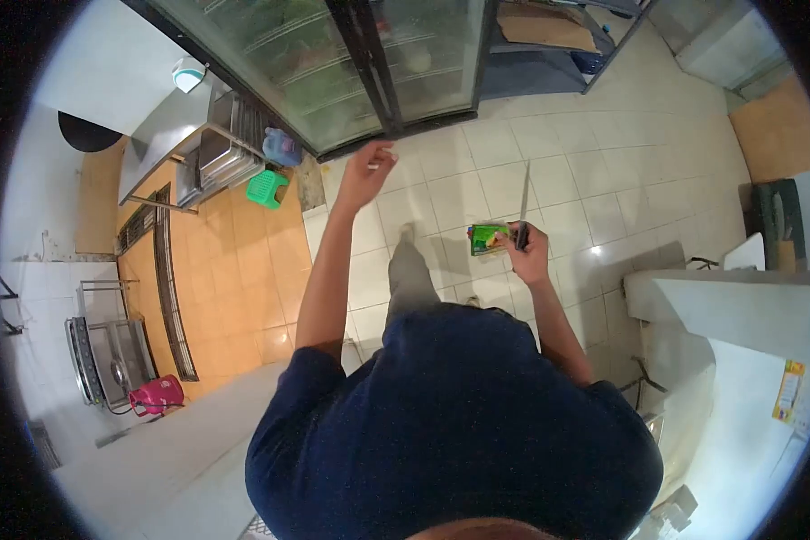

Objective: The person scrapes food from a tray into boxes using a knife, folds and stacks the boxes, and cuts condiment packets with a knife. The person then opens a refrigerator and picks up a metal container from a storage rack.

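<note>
My right hand [528,255] is closed round the dark handle of a knife [526,200], whose blade points away from me. The same hand also holds a small green packet [486,238] with a colourful print, which sticks out to the left of the fingers. My left hand [369,171] is raised out in front on the left, near the glass-door fridge, with its fingers curled together; whether anything small is between them is hidden.
A glass-door fridge [319,85] and a dark shelf rack [535,74] stand ahead. To the left are a metal table [166,135], a green stool [264,188], a blue jug [281,147] and a pink gas cylinder [157,396]. A white counter [729,310] stands on the right.
</note>
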{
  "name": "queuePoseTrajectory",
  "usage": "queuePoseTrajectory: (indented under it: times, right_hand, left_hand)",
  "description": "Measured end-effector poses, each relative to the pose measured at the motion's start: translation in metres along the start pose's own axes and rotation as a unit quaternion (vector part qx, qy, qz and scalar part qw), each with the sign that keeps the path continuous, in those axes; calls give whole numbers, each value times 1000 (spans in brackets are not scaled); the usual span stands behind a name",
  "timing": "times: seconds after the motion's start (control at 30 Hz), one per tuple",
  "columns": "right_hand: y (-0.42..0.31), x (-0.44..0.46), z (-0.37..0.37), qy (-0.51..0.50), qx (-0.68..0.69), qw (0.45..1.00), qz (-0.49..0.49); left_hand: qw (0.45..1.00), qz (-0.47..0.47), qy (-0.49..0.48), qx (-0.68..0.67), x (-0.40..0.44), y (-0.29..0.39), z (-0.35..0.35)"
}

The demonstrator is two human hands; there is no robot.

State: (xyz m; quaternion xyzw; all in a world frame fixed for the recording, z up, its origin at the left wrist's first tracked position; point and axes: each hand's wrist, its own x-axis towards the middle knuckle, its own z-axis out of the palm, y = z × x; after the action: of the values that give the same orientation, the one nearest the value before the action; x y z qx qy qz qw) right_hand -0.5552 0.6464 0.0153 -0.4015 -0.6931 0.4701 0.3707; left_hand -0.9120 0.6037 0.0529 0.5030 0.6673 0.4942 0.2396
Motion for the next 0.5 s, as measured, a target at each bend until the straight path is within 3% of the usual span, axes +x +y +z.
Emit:
queuePoseTrajectory:
  times: [0.1,0.37,0.47,0.5]
  right_hand:
    - [3,35,25,2,-33,999,36]
    - [-33,122,91,77,55,993,75]
    - [-17,137,99,89,43,993,66]
    - [-26,141,102,93,44,993,51]
  left_hand:
    - [1000,-13,20,17,55,-29,-34]
    - [996,6,88,6,194,-132,-137]
    - [987,-41,72,139,260,-119,-158]
    - [985,-19,99,143,288,-121,-158]
